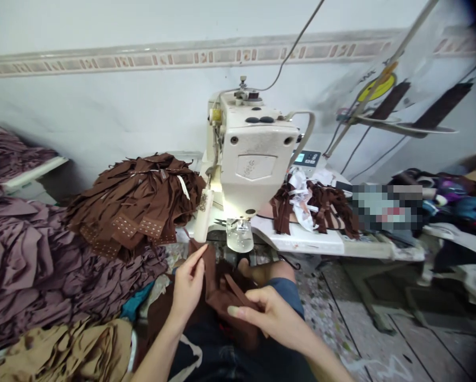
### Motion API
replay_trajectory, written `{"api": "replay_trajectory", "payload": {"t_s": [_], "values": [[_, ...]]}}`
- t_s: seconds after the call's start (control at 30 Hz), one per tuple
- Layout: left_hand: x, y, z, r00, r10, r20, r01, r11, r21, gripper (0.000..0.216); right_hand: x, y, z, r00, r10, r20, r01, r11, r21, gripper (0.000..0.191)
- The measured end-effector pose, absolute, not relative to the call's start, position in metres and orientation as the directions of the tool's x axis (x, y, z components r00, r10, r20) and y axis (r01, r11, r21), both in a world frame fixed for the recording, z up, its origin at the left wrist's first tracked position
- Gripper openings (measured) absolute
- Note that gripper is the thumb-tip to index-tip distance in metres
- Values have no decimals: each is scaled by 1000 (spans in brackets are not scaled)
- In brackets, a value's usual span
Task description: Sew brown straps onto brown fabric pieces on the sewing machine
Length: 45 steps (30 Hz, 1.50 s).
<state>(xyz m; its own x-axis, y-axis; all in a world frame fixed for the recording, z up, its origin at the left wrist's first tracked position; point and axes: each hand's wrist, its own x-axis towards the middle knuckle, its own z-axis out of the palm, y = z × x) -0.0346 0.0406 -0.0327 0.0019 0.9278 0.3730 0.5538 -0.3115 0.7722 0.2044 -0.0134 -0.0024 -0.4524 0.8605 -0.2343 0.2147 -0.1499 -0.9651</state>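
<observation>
A piece of brown fabric (pixel 222 300) hangs between my hands, above my lap and just in front of the sewing machine (pixel 257 154). My left hand (pixel 188 284) pinches its upper left edge between thumb and fingers, near the free arm of the machine. Farther right and lower, my right hand (pixel 275 315) grips a fold of the same fabric, thumb on top. The lit needle area behind a clear guard (pixel 240 237) lies beyond the cloth. Part of the fabric drapes over my legs, so its full shape is hidden.
A brown pile of hook-and-eye strips (pixel 142 196) sits left of the machine. Mauve fabric (pixel 35 254) and tan fabric (pixel 75 350) are heaped at the left. Brown and white pieces (pixel 301 204) lie on the white table (pixel 313 242). Thread cones (pixel 440 106) stand upper right.
</observation>
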Motion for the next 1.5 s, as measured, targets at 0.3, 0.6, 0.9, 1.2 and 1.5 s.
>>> {"api": "replay_trajectory", "payload": {"t_s": [0.3, 0.6, 0.9, 1.2, 1.5], "values": [[-4, 2, -18, 152, 979, 139, 88, -153, 984, 22, 243, 1, -3, -253, 960, -123, 320, -37, -947, 56], [7, -6, -6, 479, 836, 267, 173, -388, 905, 22, 221, -3, -15, -164, 986, -22, 119, -2, -993, 39], [12, 0, 25, 423, 822, 380, 268, -514, 815, 16, 224, 9, 21, -106, 982, 159, 177, 176, -968, 39], [19, 37, 51, 544, 373, 752, 514, -856, 52, 38, 217, 66, 47, -53, 790, 611, 494, 553, -671, 22], [14, 44, 33, 576, 380, 724, 561, -828, -12, 37, 233, 66, 44, -375, 703, 605, 590, 684, -429, 25]]}}
